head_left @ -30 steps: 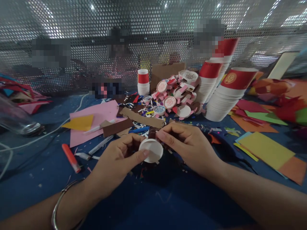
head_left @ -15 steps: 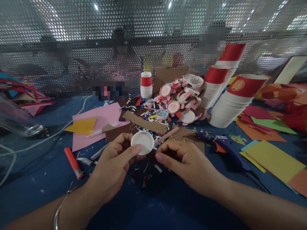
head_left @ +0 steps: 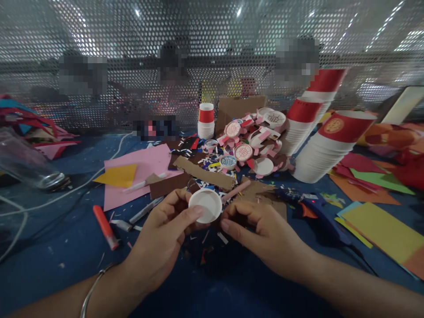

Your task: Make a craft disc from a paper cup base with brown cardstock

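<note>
My left hand (head_left: 165, 229) pinches a small white paper cup bottom (head_left: 208, 213), a shallow round dish with a raised rim. Its thumb lies across the inside and the fingers are behind the dish. Close to the dish's right edge, my right hand (head_left: 258, 229) has its thumb and fingertips drawn together; whatever is between them is hidden. A pink paper strip (head_left: 236, 191) lies just beyond the right fingers, next to a torn cardboard strip (head_left: 205, 173). Paper scraps (head_left: 222, 238) are scattered below the hands.
A pile of decorated cup bottoms (head_left: 243, 152) sits ahead, with tall paper cup stacks (head_left: 326, 152) on its right. A blue hot glue gun (head_left: 323, 216) lies right of my hand, near coloured paper (head_left: 380, 229). At left are an orange marker (head_left: 105, 227), pink paper (head_left: 115, 194) and a white cable (head_left: 74, 190).
The whole view has shifted slightly, moving things right and down in the picture. The dish has come a little closer to my right fingers, and both hands keep nearly the same pose.
</note>
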A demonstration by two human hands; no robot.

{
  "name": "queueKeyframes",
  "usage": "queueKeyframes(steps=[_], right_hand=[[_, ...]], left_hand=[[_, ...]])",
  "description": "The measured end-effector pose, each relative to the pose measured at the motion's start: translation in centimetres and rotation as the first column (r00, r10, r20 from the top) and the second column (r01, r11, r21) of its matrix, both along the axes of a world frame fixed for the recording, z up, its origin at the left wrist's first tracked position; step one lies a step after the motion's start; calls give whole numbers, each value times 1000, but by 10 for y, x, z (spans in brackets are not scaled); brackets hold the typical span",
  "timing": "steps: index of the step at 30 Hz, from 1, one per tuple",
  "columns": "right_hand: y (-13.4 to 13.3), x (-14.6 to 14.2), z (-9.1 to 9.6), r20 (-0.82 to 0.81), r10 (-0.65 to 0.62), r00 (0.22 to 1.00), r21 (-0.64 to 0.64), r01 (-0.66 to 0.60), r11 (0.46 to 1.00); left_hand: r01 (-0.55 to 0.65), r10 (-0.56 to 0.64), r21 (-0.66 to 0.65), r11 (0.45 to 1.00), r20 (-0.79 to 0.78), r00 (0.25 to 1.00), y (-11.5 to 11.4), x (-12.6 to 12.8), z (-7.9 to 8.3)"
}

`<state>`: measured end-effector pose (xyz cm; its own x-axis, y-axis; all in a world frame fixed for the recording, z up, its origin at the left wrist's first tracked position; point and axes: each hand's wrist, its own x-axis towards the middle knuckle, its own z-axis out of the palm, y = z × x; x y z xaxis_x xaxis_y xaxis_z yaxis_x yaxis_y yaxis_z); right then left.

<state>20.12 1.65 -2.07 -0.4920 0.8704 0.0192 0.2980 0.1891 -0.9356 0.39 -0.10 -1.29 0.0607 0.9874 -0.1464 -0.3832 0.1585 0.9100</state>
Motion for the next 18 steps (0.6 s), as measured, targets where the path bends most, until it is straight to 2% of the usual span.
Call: queueKeyframes(steps=[5,11,14,18], right_hand=[[0,-1,0,26,-2,1000,71,0,997],[-2,0,1,35,-12,999,110,8,994],[-1,1,0,27,-11,1000,118,8,993],[-2,1,-2,7,-7,1000,133,6,991]], left_hand=[[40,-41,-23,999,-53,998,0,1,-2],[-26,26,11,1000,-53,998,1,2,0],[-9,12,28,1000,-127,992,-2,0,-2],[42,-14,118,992,-232,973,-7,-6,-7]])
